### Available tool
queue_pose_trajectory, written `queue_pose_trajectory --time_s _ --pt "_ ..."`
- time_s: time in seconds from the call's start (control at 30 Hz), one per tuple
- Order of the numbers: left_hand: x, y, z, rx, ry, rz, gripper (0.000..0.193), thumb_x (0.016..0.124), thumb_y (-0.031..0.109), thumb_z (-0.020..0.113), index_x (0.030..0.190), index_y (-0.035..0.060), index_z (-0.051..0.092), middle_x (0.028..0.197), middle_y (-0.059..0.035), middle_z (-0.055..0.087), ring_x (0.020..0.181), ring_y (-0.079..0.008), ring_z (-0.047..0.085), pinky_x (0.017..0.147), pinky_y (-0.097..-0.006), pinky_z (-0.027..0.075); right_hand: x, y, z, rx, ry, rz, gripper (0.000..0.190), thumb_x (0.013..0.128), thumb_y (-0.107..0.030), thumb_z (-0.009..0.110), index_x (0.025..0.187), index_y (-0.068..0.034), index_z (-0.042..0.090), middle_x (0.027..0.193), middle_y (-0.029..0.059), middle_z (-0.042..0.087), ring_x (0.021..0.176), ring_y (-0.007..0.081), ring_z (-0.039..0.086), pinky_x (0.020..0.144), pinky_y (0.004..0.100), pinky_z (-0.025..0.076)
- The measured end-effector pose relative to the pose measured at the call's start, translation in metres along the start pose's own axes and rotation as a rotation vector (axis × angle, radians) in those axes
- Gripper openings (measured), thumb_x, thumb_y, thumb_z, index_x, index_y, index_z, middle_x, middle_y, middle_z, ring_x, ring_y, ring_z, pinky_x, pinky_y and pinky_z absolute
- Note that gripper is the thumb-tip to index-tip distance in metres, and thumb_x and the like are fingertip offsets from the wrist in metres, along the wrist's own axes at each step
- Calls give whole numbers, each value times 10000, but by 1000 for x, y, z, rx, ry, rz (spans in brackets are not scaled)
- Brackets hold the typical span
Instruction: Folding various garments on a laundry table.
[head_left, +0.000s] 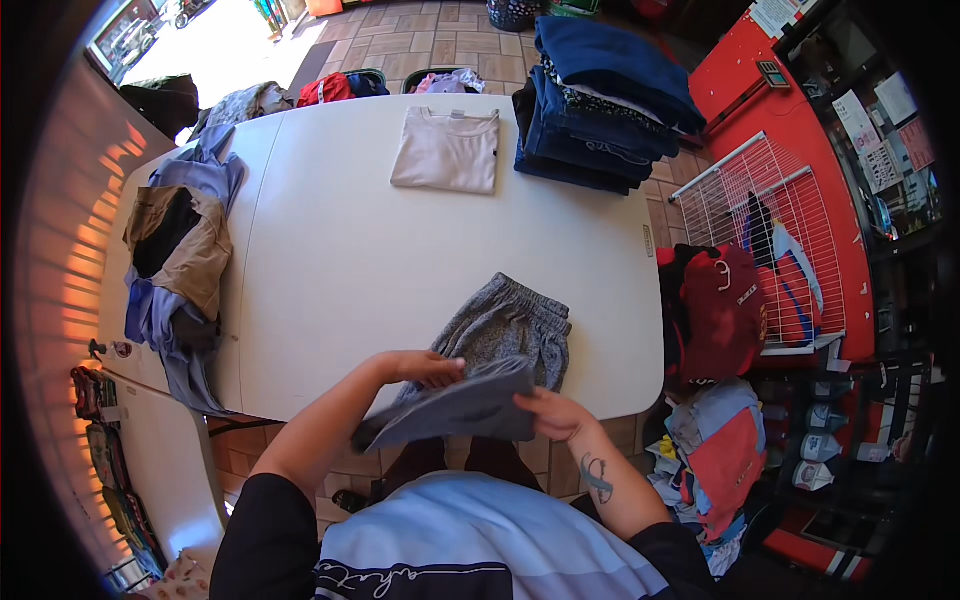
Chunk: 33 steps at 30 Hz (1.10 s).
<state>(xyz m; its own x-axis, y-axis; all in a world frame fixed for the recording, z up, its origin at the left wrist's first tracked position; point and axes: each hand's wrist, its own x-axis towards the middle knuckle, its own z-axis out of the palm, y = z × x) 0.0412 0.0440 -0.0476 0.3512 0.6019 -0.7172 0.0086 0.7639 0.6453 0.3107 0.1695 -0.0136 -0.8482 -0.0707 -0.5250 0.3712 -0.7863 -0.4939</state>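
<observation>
Between my two hands hangs a folded grey garment (457, 412), lifted over the near edge of the white table (337, 300). My right hand (555, 414) pinches its right end. Against its upper edge lies my left hand (427, 369), the fingers partly hidden by the cloth. Just beyond, heather-grey elastic-waist shorts or pants (510, 319) lie on the tabletop, waistband pointing away from me, their lower part covered by the held garment. Farther back a folded pale pink T-shirt (447, 154) lies flat, collar at the far side.
A tall stack of folded dark-blue clothes (600, 112) stands at the back right. Loose clothes (180, 247) lie along the table's left side. On the right are a white wire rack (780, 202), a hanging maroon garment (720, 315) and a clothes pile (720, 457). Filled bins (446, 81) stand beyond the far edge.
</observation>
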Motion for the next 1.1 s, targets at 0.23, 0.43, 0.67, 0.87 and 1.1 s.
queue_pose_trajectory --time_s 0.23,0.43,0.67,0.87,1.1 --pt "11 6 -18 -742 29 104 605 944 484 457 1298 -7 473 1293 -101 533 1154 -184 530 985 -340 424 -13 -11 -80 481 384 -319 550 924 -381 545 1342 -47 417 1339 104 492 1243 252 451 1055 439 342" --pt "-6 8 27 -296 435 17 441 846 315 691 1049 -70 621 966 -85 670 898 -142 601 863 -272 436 -3 -32 -41 -713 1217 -748 465 878 -274 624 1250 -30 492 1200 111 547 1109 295 494 995 433 361" --pt "-28 -49 9 -218 424 18 366 807 281 726 1013 -12 653 913 -53 666 859 -128 577 825 -288 424 85 -61 -12 -2053 707 -749 470 869 -319 590 1320 -375 470 1385 100 389 1253 349 377 1005 600 257" --pt "-82 3 -59 833 1521 272 534 741 86 654 1238 56 462 1144 -136 564 1109 -289 504 984 -427 351 144 -44 36 -1585 725 -368 643 852 -329 635 1418 -350 332 1216 221 433 1087 348 489 920 488 400" --pt "-72 -72 2 988 1401 206 529 883 329 529 1371 155 428 1470 -122 322 1377 -316 245 1127 -510 105 130 50 59 -1140 500 -375 797 820 -374 687 1469 -274 236 1029 223 471 926 301 575 837 386 473"
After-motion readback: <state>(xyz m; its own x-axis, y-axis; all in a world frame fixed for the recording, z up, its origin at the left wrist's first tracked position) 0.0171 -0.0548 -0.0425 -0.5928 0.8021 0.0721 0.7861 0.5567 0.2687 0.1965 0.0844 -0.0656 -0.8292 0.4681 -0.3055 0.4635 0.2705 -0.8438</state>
